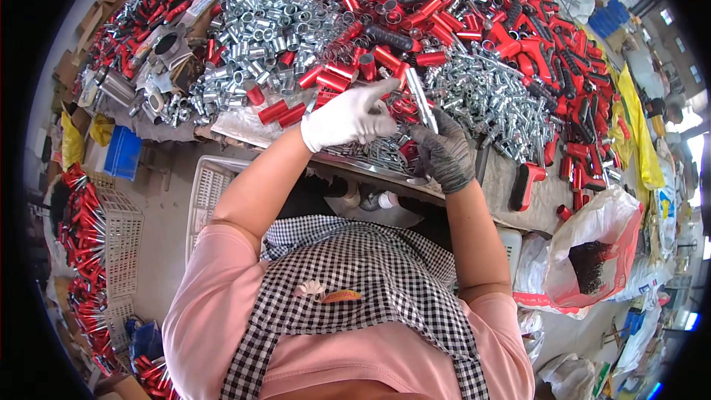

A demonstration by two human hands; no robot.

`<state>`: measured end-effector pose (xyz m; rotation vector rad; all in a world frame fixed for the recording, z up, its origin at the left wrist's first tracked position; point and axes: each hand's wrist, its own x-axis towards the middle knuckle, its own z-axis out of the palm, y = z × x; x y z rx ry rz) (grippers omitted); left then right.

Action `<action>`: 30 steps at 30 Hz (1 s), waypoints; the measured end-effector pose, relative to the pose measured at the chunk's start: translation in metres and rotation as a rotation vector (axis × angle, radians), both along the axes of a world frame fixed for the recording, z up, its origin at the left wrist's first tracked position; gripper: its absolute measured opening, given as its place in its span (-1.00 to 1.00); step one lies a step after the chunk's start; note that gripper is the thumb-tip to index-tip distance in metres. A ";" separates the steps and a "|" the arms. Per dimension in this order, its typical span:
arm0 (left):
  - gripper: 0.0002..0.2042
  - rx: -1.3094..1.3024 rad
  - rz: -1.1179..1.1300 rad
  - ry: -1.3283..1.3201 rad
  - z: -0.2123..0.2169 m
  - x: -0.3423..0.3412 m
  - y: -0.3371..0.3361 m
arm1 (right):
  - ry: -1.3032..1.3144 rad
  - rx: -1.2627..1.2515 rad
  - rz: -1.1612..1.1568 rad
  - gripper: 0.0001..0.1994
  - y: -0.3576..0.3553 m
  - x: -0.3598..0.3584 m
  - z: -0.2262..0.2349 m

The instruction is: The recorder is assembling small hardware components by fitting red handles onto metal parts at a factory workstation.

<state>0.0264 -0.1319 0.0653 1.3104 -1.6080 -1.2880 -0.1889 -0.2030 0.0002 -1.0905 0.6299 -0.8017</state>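
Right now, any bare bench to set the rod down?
Barely. One bare grey strip at the bench's near edge, between the grey-gloved right hand and a red-and-black handle. Elsewhere crowded: silver metal sleeves, red tubes, small silver fittings. The white-gloved left hand touches the silver rod.

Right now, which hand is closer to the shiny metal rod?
Right. The right hand, in a grey glove, grips the shiny metal rod at its lower end. The left hand, in a white glove, is beside it, its fingertips reaching toward the rod.
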 end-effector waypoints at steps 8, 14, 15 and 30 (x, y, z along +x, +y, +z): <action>-0.50 -0.478 0.142 -0.757 -0.015 0.002 -0.010 | 0.026 0.074 0.146 -0.51 -0.006 -0.010 0.019; -0.65 -0.267 0.075 -0.145 -0.012 0.003 -0.014 | -0.138 0.207 0.144 -0.58 -0.017 -0.012 0.002; -0.67 -0.281 0.054 -0.130 -0.016 0.001 -0.014 | -0.139 0.214 0.109 -0.58 -0.015 -0.010 0.004; -0.76 -0.228 0.201 -0.100 -0.009 0.003 -0.020 | -0.245 0.260 0.026 -0.66 0.003 0.003 0.007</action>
